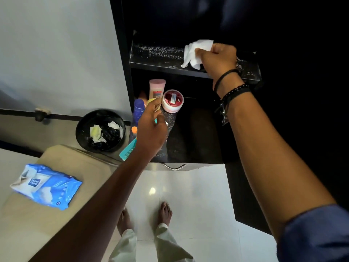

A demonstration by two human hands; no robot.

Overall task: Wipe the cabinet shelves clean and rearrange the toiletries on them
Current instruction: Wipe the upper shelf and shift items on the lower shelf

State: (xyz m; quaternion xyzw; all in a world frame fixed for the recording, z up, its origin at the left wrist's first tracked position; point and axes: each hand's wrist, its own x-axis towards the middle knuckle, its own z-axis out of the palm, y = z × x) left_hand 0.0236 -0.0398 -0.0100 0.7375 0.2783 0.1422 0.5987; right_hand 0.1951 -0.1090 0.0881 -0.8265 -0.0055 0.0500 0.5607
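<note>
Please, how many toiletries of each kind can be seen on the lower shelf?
Bottles: 3 (pink, blue, orange-capped)
Jars: 1
Combs: 1
Total: 5 clearly seen; the left hand hides others.

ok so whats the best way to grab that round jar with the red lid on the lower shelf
Probably by the white side wall just under the lid of the jar, gripped across its width, coming from the front right. It stands upright, squat and round, with bare lower shelf on that side, while the pink tube crowds its left rear.
</note>
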